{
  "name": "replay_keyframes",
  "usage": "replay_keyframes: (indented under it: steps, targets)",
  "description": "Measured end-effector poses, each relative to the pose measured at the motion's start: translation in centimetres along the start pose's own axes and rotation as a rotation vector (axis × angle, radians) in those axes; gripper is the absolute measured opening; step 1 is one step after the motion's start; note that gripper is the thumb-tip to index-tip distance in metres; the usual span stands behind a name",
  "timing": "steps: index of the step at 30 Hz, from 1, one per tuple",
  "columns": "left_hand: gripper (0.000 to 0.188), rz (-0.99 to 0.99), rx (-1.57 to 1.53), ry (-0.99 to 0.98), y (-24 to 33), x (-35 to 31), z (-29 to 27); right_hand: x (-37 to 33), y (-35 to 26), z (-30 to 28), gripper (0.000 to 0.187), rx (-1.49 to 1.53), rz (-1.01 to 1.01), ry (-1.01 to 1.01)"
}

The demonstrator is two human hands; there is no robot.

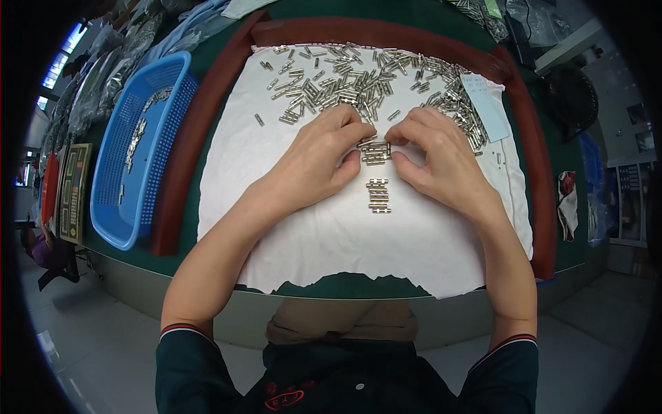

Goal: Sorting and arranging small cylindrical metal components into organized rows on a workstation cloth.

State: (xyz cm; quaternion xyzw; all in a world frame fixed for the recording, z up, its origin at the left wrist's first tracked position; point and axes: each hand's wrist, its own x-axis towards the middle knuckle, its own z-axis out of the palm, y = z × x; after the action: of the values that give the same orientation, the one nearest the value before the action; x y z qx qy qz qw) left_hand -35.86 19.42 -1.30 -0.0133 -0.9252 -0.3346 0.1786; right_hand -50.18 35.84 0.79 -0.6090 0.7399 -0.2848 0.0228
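Between my hands lies a small block of silver metal link pieces (376,153), side by side on the white cloth (303,241). My left hand (314,155) is curled, its fingertips closed on the left end of these pieces. From the other side my right hand (438,155) bends its thumb and forefinger round the right end. Fingers partly hide where they touch the metal. Just nearer to me sits a second short row of link pieces (378,196), apart from both hands. Beyond my fingers spreads a loose heap of such pieces (345,86).
A dark red wooden frame (181,172) borders the cloth at left, right and back. To the left stands a blue perforated basket (103,186) holding some metal pieces. A pale blue paper slip (486,107) lies at the right. Plastic-wrapped bundles (103,76) crowd the far left.
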Motion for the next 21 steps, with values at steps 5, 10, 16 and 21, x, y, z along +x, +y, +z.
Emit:
replay_keyframes:
  steps: [5,10,16,21]
  targets:
    - [0.032,0.012,-0.006,0.015,0.0,0.3,0.6,0.0,0.0,-0.8,0.012,-0.007,0.038,-0.118]
    - [0.031,0.056,-0.01,0.038,0.1,0.4,0.9,-0.1,-0.1,-0.5,0.011,0.007,0.002,-0.057]
    - [0.03,0.079,0.033,0.068,0.0,0.3,1.2,0.1,-0.3,-1.3,0.009,-0.058,0.026,-0.14]
    - [0.031,0.093,0.012,0.053,0.1,0.5,1.4,-0.3,0.2,-0.4,0.007,-0.218,0.004,-0.001]
